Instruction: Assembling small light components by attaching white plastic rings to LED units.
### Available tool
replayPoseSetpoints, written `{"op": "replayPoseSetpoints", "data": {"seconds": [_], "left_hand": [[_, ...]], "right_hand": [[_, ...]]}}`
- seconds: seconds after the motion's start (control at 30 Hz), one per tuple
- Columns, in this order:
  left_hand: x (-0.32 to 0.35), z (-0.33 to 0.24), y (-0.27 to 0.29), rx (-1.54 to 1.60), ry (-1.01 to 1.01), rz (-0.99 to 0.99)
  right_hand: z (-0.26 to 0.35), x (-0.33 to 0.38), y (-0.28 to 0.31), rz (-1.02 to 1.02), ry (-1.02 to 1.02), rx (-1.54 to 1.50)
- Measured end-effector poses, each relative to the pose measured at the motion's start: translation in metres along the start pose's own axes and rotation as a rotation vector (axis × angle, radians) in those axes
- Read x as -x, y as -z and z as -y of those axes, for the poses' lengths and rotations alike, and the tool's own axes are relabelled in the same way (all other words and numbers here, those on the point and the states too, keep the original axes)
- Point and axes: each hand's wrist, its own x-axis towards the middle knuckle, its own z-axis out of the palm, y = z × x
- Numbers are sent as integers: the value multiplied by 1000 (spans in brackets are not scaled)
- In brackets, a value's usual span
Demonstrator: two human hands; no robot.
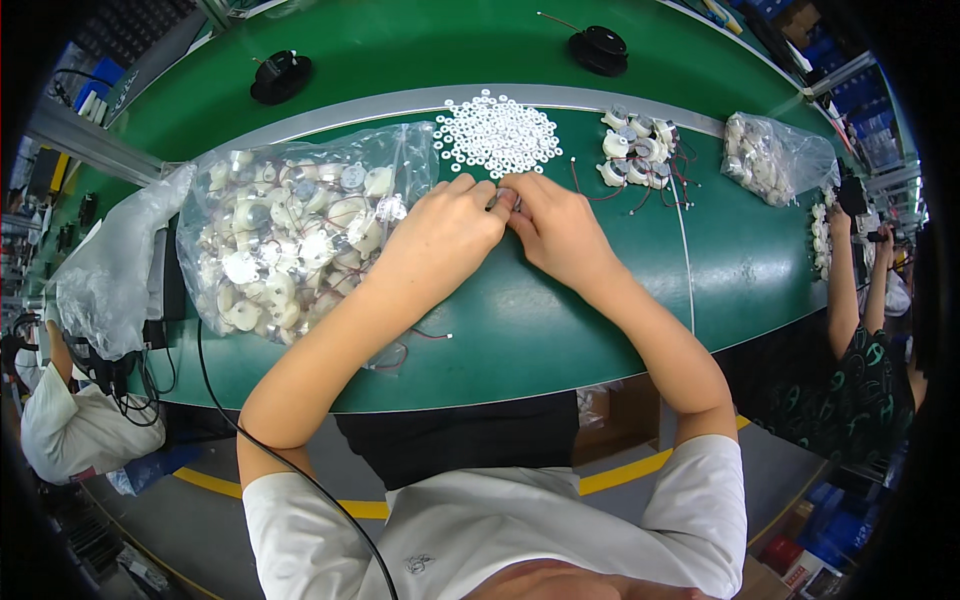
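Over the green table, my left hand [452, 228] and my right hand [560, 222] meet with their fingers closed on a small grey part [510, 199]. The fingers cover most of it, so its kind is hidden. Just beyond my fingertips lies a heap of small white rings [497, 133], like washers. Beside my left forearm is a large clear plastic bag [405, 150] full of white plastic parts [280, 235] with round metal faces and thin wires. To the right of the rings, a small group of similar wired parts [638, 150] sits on the table.
A smaller bag of white parts [758, 165] lies at the far right. Two black round devices [598, 50] stand on the raised green belt behind. A black cable [222, 400] runs past my left arm. Co-workers' arms [843, 275] are at both sides.
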Motion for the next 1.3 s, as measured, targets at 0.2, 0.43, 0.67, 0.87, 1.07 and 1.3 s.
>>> {"op": "replayPoseSetpoints", "data": {"seconds": [0.2,0.43,0.67,0.87,1.07,1.3], "left_hand": [[3,2,-3,46,60,2],[40,-3,11,-163,163,-175],[68,6,40,-322,334,-108],[49,7,30,-425,350,-25],[44,9,30,-444,266,110],[45,9,34,-317,194,103]], "right_hand": [[-4,-4,1,-3,-16,-92],[-26,2,25,-198,22,73],[-63,-7,82,-621,-7,349],[-97,-3,101,-643,-165,380],[-112,3,112,-512,-361,215],[-127,4,113,-470,-235,337]]}}
